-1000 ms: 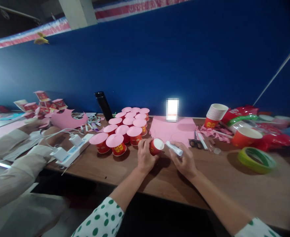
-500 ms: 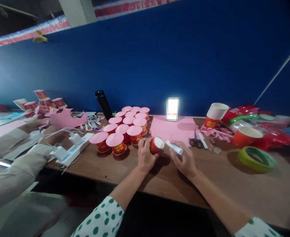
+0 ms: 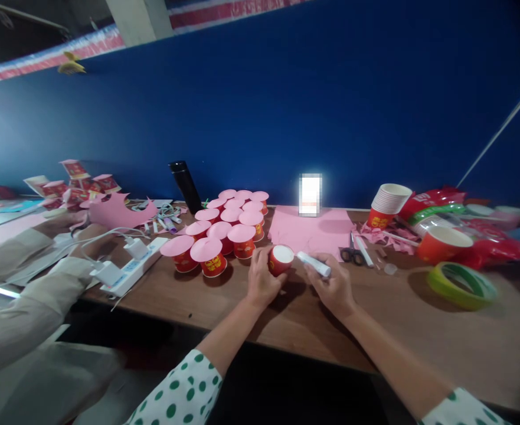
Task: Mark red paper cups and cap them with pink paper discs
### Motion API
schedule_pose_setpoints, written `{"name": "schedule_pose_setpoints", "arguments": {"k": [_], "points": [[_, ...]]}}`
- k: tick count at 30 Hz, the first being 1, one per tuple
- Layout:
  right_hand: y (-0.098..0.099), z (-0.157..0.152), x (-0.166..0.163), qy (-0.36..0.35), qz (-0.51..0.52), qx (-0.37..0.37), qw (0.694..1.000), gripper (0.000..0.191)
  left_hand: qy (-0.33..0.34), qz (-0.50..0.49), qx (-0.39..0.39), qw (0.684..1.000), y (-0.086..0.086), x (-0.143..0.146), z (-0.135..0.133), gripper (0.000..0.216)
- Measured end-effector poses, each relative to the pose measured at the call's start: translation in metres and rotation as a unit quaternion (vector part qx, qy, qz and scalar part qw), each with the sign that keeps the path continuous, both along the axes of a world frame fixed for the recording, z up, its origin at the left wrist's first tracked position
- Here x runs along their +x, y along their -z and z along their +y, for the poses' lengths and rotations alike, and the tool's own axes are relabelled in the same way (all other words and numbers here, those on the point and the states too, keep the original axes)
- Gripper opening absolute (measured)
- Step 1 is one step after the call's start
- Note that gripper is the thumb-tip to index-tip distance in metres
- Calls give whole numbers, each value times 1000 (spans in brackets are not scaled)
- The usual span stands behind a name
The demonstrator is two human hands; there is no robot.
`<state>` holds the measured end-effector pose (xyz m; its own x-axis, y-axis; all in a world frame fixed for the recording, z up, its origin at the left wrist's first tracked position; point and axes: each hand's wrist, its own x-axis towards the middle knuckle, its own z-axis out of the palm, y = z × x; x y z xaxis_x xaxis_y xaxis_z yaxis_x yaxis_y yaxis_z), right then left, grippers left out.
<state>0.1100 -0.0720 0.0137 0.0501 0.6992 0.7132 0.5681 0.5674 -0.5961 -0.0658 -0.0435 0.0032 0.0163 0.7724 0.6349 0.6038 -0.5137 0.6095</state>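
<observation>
My left hand [image 3: 261, 277] is wrapped round a red paper cup [image 3: 278, 265], tilted so that its white round end faces up and toward me. In my right hand [image 3: 333, 286] is a white glue stick [image 3: 313, 264], its tip pointing left at the cup with a small gap between them. Just left of the cup stand several upturned red cups [image 3: 213, 267], each topped with a pink paper disc [image 3: 206, 249]. Behind my hands lie pink paper sheets [image 3: 286, 227], with a lit phone [image 3: 310, 198] standing at their back edge.
On the right are scissors [image 3: 352, 255], a stack of cups [image 3: 388, 206], a single cup [image 3: 443, 245] and green tape [image 3: 461, 286]. To the left, a power strip [image 3: 131, 271] and a black flask [image 3: 186, 188] stand near a co-worker's sleeve [image 3: 38, 301].
The cup has turned slightly in my left hand, so its white end shows rounder. My right hand and the glue stick have barely shifted.
</observation>
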Motion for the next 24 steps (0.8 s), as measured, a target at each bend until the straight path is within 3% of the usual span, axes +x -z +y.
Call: {"name": "schedule_pose_setpoints", "arguments": {"k": [8, 24], "points": [[7, 3, -1, -56, 89, -72, 992, 17, 19, -13, -20, 1000, 0, 0, 0, 58], [2, 0, -4, -77, 80, -61, 992, 18, 31, -35, -58, 997, 2, 1, 0, 60]]}}
